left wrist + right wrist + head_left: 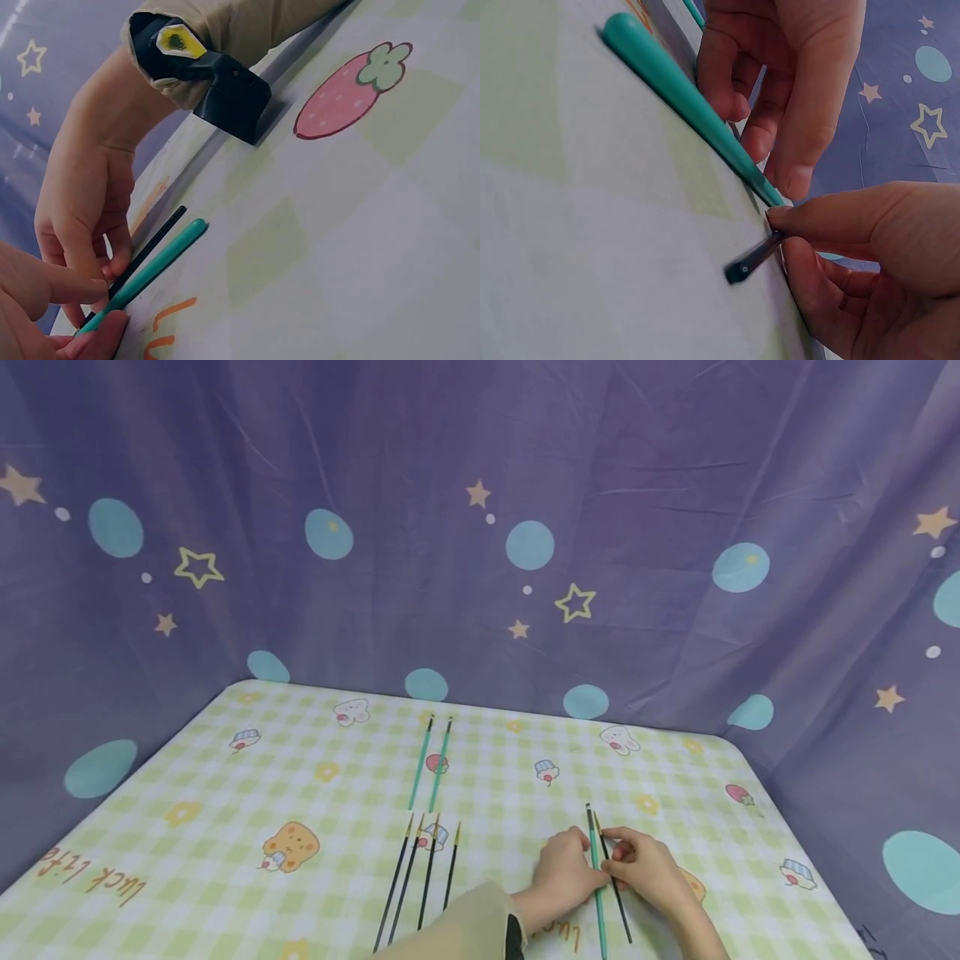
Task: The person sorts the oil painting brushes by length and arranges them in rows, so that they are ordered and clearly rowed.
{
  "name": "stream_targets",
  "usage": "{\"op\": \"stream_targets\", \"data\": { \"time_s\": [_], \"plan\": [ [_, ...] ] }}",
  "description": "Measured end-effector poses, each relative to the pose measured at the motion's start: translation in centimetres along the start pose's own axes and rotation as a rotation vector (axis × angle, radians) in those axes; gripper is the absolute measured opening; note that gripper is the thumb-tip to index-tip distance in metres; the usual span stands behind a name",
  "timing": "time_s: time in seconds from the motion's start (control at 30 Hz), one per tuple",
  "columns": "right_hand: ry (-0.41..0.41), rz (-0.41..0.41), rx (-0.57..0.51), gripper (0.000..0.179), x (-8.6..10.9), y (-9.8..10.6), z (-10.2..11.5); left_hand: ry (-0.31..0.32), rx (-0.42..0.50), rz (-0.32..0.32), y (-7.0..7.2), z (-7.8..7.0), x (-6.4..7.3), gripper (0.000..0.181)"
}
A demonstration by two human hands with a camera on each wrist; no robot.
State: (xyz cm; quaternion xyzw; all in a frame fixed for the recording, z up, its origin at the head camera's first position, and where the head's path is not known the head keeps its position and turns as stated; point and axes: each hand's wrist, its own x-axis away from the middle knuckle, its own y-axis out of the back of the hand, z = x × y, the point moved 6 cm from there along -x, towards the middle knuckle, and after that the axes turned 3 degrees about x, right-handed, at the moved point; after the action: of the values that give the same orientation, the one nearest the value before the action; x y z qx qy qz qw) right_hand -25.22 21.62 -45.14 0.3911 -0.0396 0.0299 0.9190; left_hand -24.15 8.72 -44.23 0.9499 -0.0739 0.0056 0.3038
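Observation:
A teal paintbrush [601, 915] and a black paintbrush [622, 908] lie close together, nearly side by side, on the right half of the table. My left hand [566, 870] is on the teal one, which passes between its finger and thumb in the left wrist view. My right hand [651, 870] pinches the black paintbrush between thumb and forefinger; its dark handle end [744, 267] sticks out from the fingertips in the right wrist view. Both hands' fingertips are close together there, partly hiding the front ends of the brushes.
Two teal paintbrushes [441, 763] lie parallel at the back of the checked tablecloth [225, 827]. Nearer me, several black paintbrushes [429, 881] form a row, partly behind my left sleeve [472, 923]. A purple curtain [420, 610] hangs behind the table.

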Motion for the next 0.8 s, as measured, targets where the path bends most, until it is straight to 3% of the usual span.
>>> {"op": "stream_targets", "data": {
  "time_s": [0.6, 0.8],
  "plan": [
    [0.019, 0.009, -0.011, 0.044, 0.03, 0.1, 0.0, -0.03, -0.196, -0.041, -0.77, -0.5, -0.57, 0.046],
    [0.013, 0.012, -0.012, 0.044, 0.06, 0.11, 0.16, -0.04, -0.172, -0.037, -0.72, -0.19, -0.52, 0.037]
  ]
}}
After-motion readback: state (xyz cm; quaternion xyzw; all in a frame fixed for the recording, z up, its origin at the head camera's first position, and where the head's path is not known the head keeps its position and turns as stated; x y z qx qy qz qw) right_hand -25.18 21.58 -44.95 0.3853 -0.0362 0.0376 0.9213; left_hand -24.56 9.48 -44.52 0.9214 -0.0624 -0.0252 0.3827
